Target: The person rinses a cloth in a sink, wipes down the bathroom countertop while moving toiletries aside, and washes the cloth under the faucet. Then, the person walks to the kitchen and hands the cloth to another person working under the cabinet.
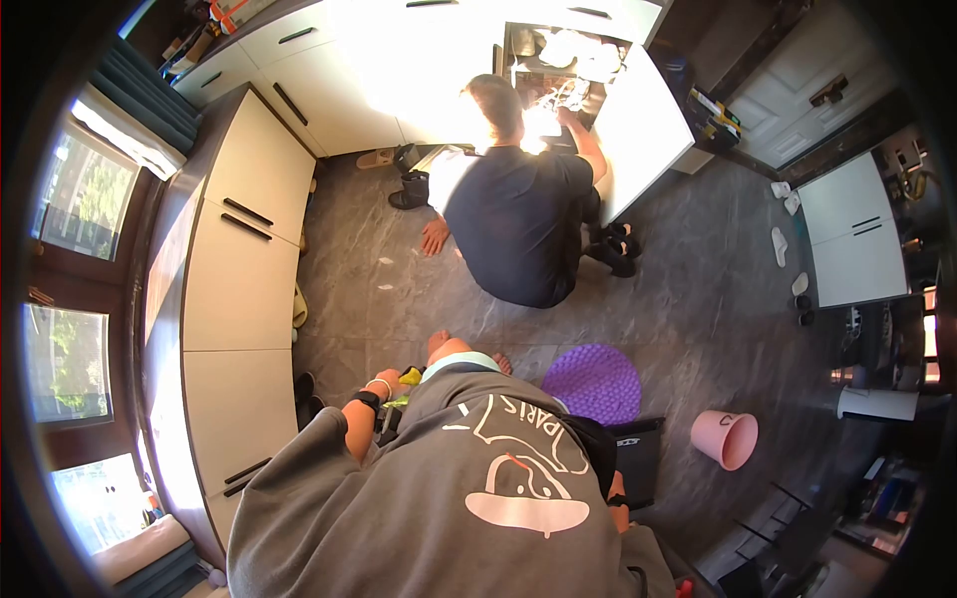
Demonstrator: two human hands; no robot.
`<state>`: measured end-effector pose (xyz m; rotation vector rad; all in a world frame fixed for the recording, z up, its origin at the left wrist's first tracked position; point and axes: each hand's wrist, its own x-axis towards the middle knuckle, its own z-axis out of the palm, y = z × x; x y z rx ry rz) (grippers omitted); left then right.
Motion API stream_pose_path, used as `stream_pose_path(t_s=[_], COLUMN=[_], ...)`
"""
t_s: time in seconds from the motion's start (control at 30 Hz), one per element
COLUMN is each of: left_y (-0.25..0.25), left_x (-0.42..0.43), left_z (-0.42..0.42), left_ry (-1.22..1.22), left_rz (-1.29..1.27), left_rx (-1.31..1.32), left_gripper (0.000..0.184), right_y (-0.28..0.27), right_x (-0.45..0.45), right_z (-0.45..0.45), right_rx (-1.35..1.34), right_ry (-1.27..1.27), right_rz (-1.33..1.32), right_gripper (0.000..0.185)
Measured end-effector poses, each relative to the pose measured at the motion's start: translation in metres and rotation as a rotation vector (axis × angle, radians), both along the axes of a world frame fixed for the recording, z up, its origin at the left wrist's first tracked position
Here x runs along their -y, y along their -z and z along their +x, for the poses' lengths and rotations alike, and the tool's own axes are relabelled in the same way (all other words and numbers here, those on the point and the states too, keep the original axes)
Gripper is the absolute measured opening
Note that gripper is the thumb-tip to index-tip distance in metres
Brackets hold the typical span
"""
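My left hand (381, 385), with a pale bracelet and a black watch band behind it, is beside my shirt. Its fingers look closed around a small yellow and black object (410, 377) whose kind I cannot make out. Yellow-green and dark pieces lie just below that hand, partly hidden by my shirt. My right hand (617, 485) is at my other side, with a dark band on the wrist. My shirt and a black shape cover most of it, so its fingers do not show. A black flat box or board (640, 453) with pale lettering is close to it.
Ahead, a person in a dark shirt (518, 219) crouches at an open cabinet drawer (610, 105), one hand on the floor. A purple round mat (596, 385) and a pink bin (725, 440) are on the right. White cabinets (237, 289) line the left.
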<state>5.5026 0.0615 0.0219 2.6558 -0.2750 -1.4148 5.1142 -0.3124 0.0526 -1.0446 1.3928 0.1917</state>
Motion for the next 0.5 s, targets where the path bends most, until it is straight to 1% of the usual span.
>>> stream_pose_path(t_s=[0.07,0.17,0.2,0.27,0.3,0.37,0.5], left_y=[-0.007,-0.012,-0.004,-0.003,-0.003,-0.004,0.002], left_x=[0.001,0.002,-0.002,-0.003,-0.003,-0.005,-0.012], left_z=[0.0,-0.001,0.0,-0.002,-0.001,-0.003,-0.005], left_ry=[-0.008,-0.005,0.015,0.011,0.002,-0.017,0.002], left_rz=[0.003,0.018,-0.004,-0.009,-0.017,-0.018,-0.046], left_rx=[-0.016,-0.002,-0.001,0.0,-0.001,0.003,0.002], left_gripper=[0.045,0.045,0.053,0.052,0.052,0.05,0.049], right_y=[-0.006,-0.016,-0.02,-0.027,-0.027,-0.027,-0.025], right_x=[-0.001,-0.001,0.0,-0.001,0.0,0.001,0.002], right_z=[0.002,0.005,0.007,0.008,0.01,0.013,0.014], right_rx=[0.014,0.047,0.081,0.139,0.141,0.022,0.032], right_ry=[-0.053,-0.22,-0.292,-0.401,-0.396,-0.337,-0.381], right_rz=[-0.026,-0.138,-0.194,-0.285,-0.283,-0.213,-0.257], right_gripper=[0.024,0.024,0.024,0.024,0.024,0.023,0.023])
